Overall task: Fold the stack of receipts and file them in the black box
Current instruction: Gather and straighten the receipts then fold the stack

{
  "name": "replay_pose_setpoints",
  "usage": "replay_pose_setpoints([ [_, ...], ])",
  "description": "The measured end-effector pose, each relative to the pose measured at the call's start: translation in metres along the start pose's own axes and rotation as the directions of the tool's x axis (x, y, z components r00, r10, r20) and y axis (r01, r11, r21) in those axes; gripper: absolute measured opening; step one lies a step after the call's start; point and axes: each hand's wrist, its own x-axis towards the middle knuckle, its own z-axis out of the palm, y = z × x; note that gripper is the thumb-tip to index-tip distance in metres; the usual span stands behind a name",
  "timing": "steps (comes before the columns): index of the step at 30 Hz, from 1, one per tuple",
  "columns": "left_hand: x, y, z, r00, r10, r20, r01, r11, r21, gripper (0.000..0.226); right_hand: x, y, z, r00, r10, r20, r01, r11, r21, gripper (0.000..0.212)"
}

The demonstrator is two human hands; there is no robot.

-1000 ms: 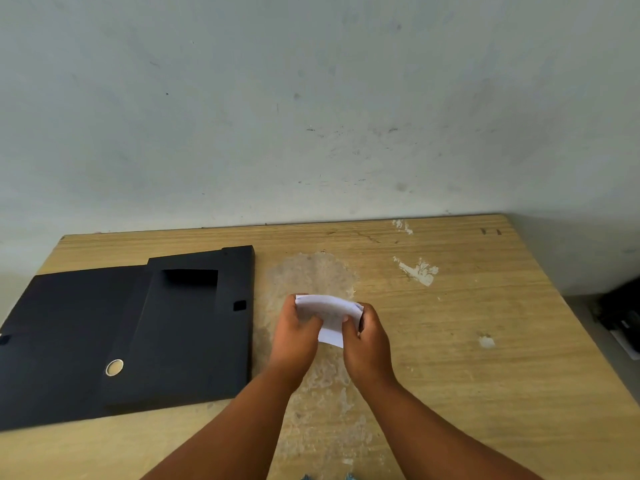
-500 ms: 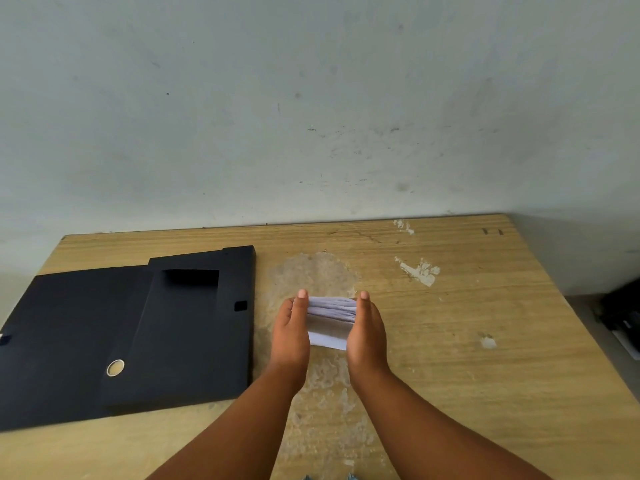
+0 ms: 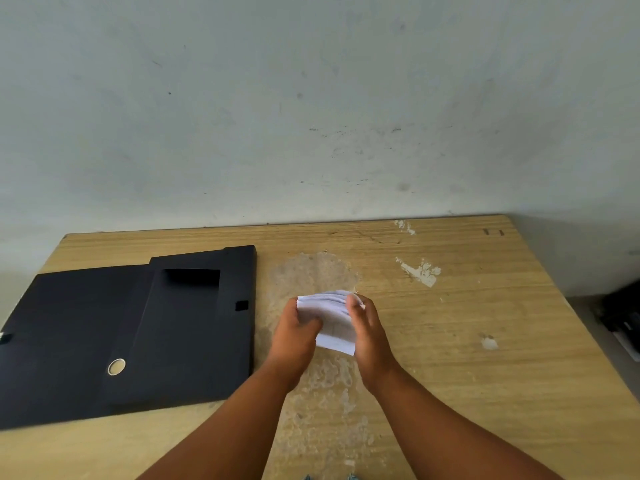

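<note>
A folded stack of white receipts (image 3: pixel 331 318) is held between both hands above the middle of the wooden table (image 3: pixel 467 323). My left hand (image 3: pixel 292 336) grips its left side, thumb on top. My right hand (image 3: pixel 369 332) grips the right side, fingers curled over the fanned top edge. The black box (image 3: pixel 138 327) lies flat on the table to the left of my hands, its flap spread out further left, a metal-ringed hole near its front.
A pale wall stands right behind the table's far edge. White scuffs and a worn grey patch mark the tabletop. A dark object (image 3: pixel 623 317) sits on the floor past the table's right edge.
The hands squeezed the stack from both sides half a second ago; now the stack is tilted flatter toward me, with my left thumb on its face and the sheet edges fanned at the top.
</note>
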Motion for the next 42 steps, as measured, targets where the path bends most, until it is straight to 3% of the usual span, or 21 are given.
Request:
replay_pose_setpoints([
  [2,0.001,0.000,0.000,0.999,0.023,-0.037,-0.022,0.999,0.030,0.025,-0.001,0.005,-0.006,0.998,-0.045,0.034,0.049,0.991,-0.128,0.047],
  [6,0.001,0.001,0.003,0.994,0.067,-0.090,-0.056,0.992,0.110,0.021,0.003,0.013,-0.012,0.977,-0.195,-0.081,0.138,0.882,-0.450,0.032],
  [10,0.002,0.003,0.003,0.988,0.122,-0.094,-0.105,0.981,0.165,0.015,0.006,0.016,-0.017,0.945,-0.302,-0.124,0.203,0.842,-0.500,0.026],
  [17,0.001,-0.010,-0.007,0.998,0.035,-0.055,-0.023,0.979,0.201,0.027,0.008,0.034,-0.026,0.983,-0.169,-0.077,0.095,0.813,-0.575,0.020],
  [22,0.008,-0.006,-0.011,0.999,0.015,-0.044,-0.003,0.966,0.259,0.037,0.012,0.031,-0.036,0.971,-0.234,-0.045,0.151,0.749,-0.645,0.013],
  [26,0.006,0.016,-0.013,0.959,0.276,-0.059,-0.203,0.820,0.535,0.093,0.013,0.011,-0.046,0.963,-0.259,0.075,0.234,0.666,-0.708,0.014],
  [28,0.006,0.031,-0.016,0.892,0.444,0.089,-0.389,0.650,0.653,0.098,0.014,-0.004,-0.050,0.964,-0.212,0.163,0.260,0.611,-0.748,0.014],
  [30,0.009,0.045,-0.017,0.880,0.398,0.261,-0.460,0.571,0.680,0.085,0.015,-0.021,-0.051,0.956,-0.154,0.250,0.293,0.557,-0.777,0.016],
  [33,0.014,0.057,-0.016,0.928,0.224,0.299,-0.367,0.699,0.614,0.032,0.015,-0.042,-0.050,0.938,-0.137,0.319,0.341,0.534,-0.773,0.018],
  [35,0.015,0.056,-0.018,0.947,0.201,0.249,-0.304,0.811,0.500,0.010,0.014,-0.051,-0.051,0.937,-0.146,0.316,0.341,0.576,-0.743,0.015],
  [38,0.011,0.046,-0.025,0.970,0.180,0.163,-0.225,0.918,0.326,0.013,0.015,-0.056,-0.059,0.960,-0.168,0.222,0.275,0.696,-0.663,0.004],
  [42,0.006,0.031,-0.027,0.984,0.161,0.081,-0.173,0.971,0.164,0.011,0.011,-0.046,-0.069,0.988,-0.117,0.099,0.151,0.857,-0.494,0.003],
])
